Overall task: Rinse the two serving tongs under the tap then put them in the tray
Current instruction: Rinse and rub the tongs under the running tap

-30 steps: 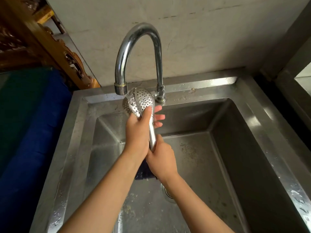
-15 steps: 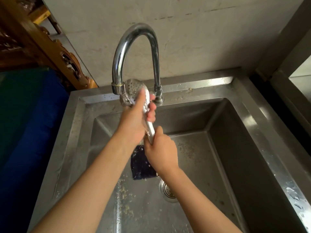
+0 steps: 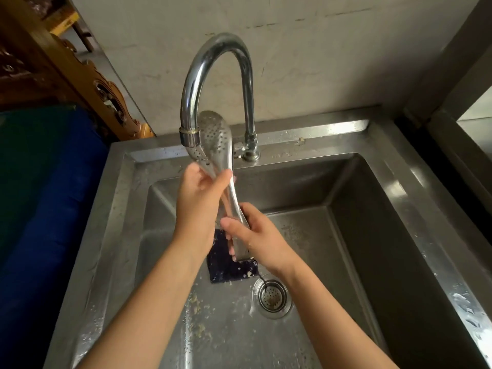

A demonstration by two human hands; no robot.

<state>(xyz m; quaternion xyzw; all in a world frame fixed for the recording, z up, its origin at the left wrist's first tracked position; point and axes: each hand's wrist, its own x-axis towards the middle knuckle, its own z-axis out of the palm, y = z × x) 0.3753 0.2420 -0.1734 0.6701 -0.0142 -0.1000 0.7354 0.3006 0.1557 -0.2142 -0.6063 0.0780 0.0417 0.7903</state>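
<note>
A steel serving tong (image 3: 217,141) with perforated spoon heads stands upright over the sink, its heads right under the spout of the curved chrome tap (image 3: 213,65). My right hand (image 3: 255,235) grips its lower handle end. My left hand (image 3: 198,201) wraps the arms just below the heads, thumb and fingers pinching the metal. I cannot make out running water. Only this one tong shows, and no tray is in view.
The steel sink (image 3: 359,235) has food bits on its floor, a round drain strainer (image 3: 271,296) and a dark blue scrub pad (image 3: 226,265) below my hands. A blue surface (image 3: 45,195) lies left, carved wood (image 3: 106,97) behind it, a plaster wall at the back.
The tong heads rose and shifted beside the spout. My left hand slid down from the heads onto the arms, and my right hand moved lower on the handle.
</note>
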